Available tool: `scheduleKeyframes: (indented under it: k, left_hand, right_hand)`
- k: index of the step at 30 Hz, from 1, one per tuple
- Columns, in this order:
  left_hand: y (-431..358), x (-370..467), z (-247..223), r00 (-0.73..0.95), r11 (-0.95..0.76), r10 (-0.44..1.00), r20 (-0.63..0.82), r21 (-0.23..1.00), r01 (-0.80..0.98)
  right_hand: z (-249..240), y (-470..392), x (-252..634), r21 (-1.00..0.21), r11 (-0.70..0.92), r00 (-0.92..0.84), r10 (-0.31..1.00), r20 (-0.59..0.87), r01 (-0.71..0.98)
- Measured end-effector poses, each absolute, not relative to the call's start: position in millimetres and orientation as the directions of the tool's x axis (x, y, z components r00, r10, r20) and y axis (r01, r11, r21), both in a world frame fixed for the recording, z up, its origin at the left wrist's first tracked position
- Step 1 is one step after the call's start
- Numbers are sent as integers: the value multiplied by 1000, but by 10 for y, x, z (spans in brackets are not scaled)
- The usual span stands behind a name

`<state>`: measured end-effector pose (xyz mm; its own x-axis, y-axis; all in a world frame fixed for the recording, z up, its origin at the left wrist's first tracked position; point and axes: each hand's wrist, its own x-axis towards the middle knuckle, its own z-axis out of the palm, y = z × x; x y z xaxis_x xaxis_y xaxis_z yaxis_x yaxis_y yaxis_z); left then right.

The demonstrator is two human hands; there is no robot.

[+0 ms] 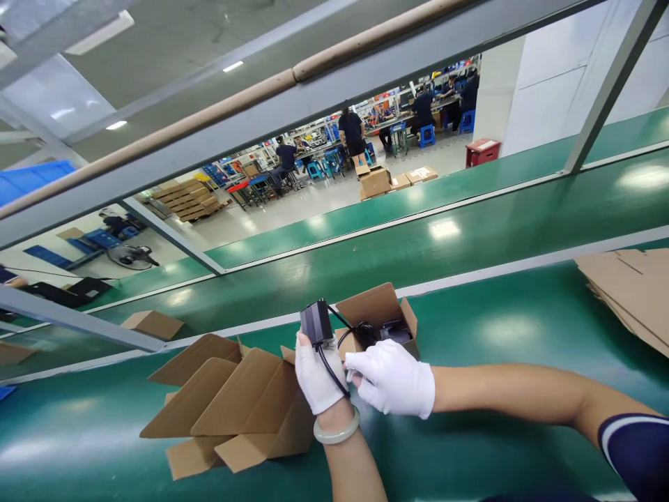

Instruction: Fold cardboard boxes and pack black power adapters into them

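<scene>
**Black block held up over a little open box**

The left hand point(317, 376), in a white glove, is shut tight around a black power block point(316, 323) and holds it up just near the small open box point(380, 317). The right hand point(391, 378), gloved too, is pinched on the black cord point(334, 362) that hangs from the block.

The cord loops into the box, so I think it could snag on a flap or tug out what lies inside. The block could slip in the smooth glove and drop onto the green table point(523, 328).

I cannot tell what the dark things inside the box are. The right fingertips are tucked behind the left hand. To the left lie folded brown boxes point(230, 397); at the right edge, a flat cardboard pile point(632, 293) is cut off.
</scene>
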<state>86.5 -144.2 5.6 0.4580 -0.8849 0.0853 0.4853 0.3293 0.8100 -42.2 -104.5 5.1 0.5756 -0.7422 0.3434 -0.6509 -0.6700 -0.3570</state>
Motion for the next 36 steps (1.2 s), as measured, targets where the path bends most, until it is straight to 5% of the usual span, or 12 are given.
scheduleKeyframes:
  k: [8,12,15,18,22,26,32,36]
  left_hand:
    - [-1446,724,127,495,309,-868,-30,749,586]
    - [-1465,854,144,490,346,-871,21,734,585]
    - [-1464,921,132,430,436,-874,228,759,484]
    - [-1573,956,30,302,443,-885,354,837,321]
    - [-1882,1000,-51,-70,343,-939,337,934,-101]
    - [-2136,1020,148,-427,357,-877,220,894,-272]
    - [-2436,865,502,-760,473,-650,0,783,-404]
    - [-2590,695,444,-826,548,-562,-45,727,-413]
  right_hand:
    - [-118,-1073,-342,-430,-628,481,-776,409,-648]
    - [-58,-1295,-520,-180,-746,566,-618,545,-641]
    - [99,-1529,-765,-5,-716,603,-593,534,-698]
    - [210,-1670,-905,-21,-590,542,-755,369,-807]
    - [233,-1673,-873,-34,-491,492,-871,-4,-870]
    - [193,-1623,-825,31,-474,470,-879,-85,-880]
    - [-17,-1476,-1110,40,-599,598,-788,146,-800]
    - [-243,-1353,-1405,-211,-729,548,-643,534,-651]
